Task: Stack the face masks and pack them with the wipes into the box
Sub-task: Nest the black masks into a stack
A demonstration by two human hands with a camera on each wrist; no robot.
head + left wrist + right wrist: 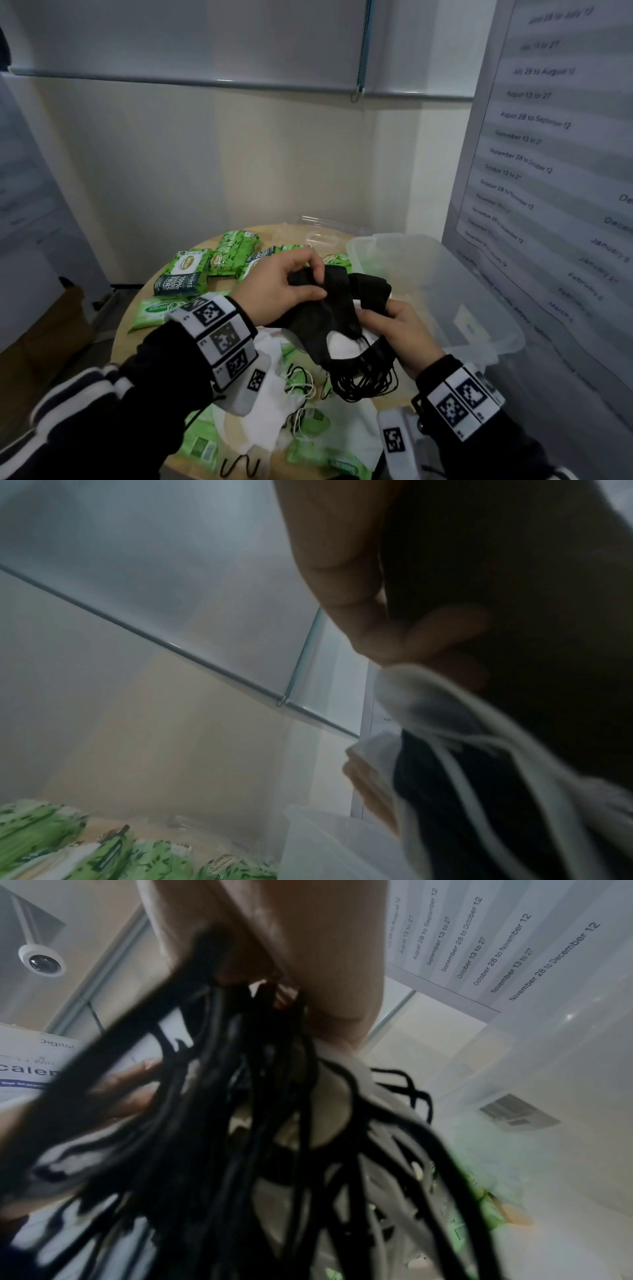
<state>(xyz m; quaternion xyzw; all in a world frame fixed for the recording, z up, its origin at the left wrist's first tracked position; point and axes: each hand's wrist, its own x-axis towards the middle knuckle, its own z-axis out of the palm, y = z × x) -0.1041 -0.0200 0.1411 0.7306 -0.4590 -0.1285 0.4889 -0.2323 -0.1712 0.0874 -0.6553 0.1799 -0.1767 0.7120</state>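
Note:
Both hands hold a bundle of black face masks (337,308) above the round table. My left hand (291,284) pinches the upper left edge of the bundle, thumb and fingers curled on it. My right hand (394,325) grips the right side, and the black ear loops (363,380) dangle below it. In the right wrist view the ear loops (257,1110) fill the frame. White masks (274,394) lie on the table under my wrists. Green wipes packs (185,270) lie at the back left. The clear plastic box (445,291) stands open to the right.
The round wooden table (126,329) is small and crowded; more green wipes packs (205,442) lie near its front edge. A clear lid (325,233) lies behind the box. A wall poster (548,154) hangs close on the right. A cardboard box (51,335) sits on the floor left.

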